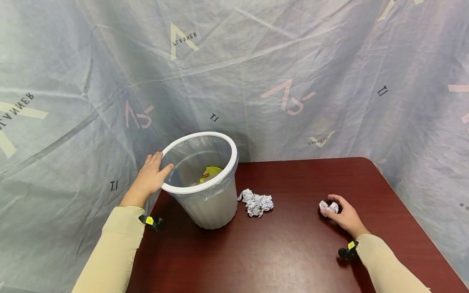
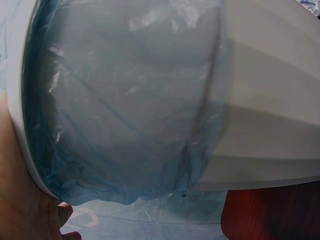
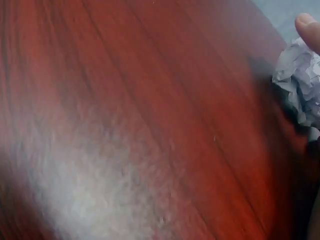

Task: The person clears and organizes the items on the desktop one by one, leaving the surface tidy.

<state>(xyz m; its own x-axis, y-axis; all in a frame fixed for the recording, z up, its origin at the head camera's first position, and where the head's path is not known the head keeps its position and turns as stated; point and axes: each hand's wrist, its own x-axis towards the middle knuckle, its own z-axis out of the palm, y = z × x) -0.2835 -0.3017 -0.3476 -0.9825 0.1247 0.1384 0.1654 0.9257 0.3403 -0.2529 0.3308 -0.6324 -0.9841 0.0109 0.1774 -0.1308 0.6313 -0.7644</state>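
My left hand (image 1: 148,179) grips the white rim of a grey trash bin (image 1: 216,209), its thumb over the inner edge and its other fingers outside. A bluish plastic liner (image 2: 125,115) is folded down over the bin's outer wall. Inside the bin lies a yellow wrapper (image 1: 211,172). Toward the right side of the table, my right hand (image 1: 346,217) holds a crumpled paper ball (image 1: 328,208) between thumb and fingers, low over the tabletop. That same paper shows at the right edge of the right wrist view, with a fingertip above it.
More crumpled white paper (image 1: 258,203) lies on the table just right of the bin. The dark red wooden table (image 1: 293,252) has a rounded far right corner. Grey printed sheeting (image 1: 238,73) hangs behind and along both sides.
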